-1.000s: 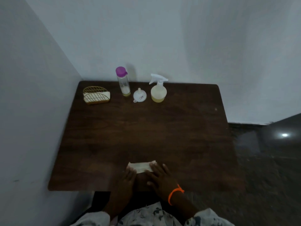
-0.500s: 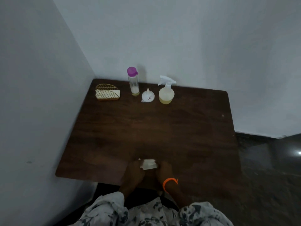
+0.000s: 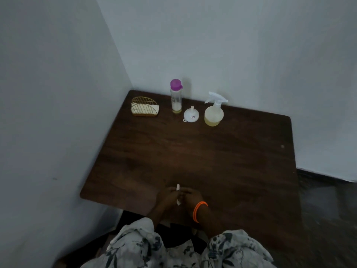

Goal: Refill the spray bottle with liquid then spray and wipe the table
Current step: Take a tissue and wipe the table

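A clear spray bottle [image 3: 214,113] with a white trigger head stands at the back of the dark wooden table [image 3: 193,155], with yellowish liquid low in it. A white funnel [image 3: 191,115] lies left of it. Further left stands a tall clear bottle [image 3: 176,97] with a purple cap. At the near table edge my left hand [image 3: 167,197] and my right hand [image 3: 190,196], which wears an orange bangle, are pressed together around a small folded white tissue [image 3: 178,187]. Only slivers of the tissue show between the fingers.
A gold wire holder [image 3: 144,109] with white napkins sits at the back left corner. White walls close the table's left and back sides. Dark floor lies to the right.
The tissue lay flat under my hands a second ago. Both hands have since folded it small and closed together around it. The view has shifted left.
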Tool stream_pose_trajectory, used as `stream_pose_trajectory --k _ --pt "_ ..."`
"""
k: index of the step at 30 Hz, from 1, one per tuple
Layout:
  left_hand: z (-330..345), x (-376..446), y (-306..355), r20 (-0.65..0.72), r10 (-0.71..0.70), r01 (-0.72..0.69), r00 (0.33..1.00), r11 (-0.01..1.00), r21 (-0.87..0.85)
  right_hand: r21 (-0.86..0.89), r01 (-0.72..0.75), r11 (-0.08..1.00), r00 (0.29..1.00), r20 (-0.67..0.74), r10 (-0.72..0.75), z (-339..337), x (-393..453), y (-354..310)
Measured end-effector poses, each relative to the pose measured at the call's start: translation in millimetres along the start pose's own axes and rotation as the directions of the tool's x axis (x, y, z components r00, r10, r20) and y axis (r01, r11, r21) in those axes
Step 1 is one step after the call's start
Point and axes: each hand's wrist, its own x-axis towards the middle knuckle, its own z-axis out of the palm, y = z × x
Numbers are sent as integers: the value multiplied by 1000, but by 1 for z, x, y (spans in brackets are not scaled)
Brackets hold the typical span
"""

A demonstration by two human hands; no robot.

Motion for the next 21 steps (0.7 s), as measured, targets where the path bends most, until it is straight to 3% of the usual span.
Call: stream_pose_trajectory --k 4,7,11,16,21 --pt "-15 17 25 29 33 -32 999 998 -48 308 -48 950 993 122 10 -6 -5 -24" --pt "-21 31 65 105 -4 23 994 983 -182 486 -3 874 997 71 -36 -26 -11 -56" --pt "-1 41 129 251 59 24 966 949 -315 391 173 904 977 -186 -106 -77 -16 -98" --pt "56 30 195 399 139 -8 907 950 -313 431 231 872 963 -230 -142 -150 -33 -127" --pt "127 12 236 441 163 -46 883 963 -265 306 337 891 869 -466 -169 -222 -45 -125"
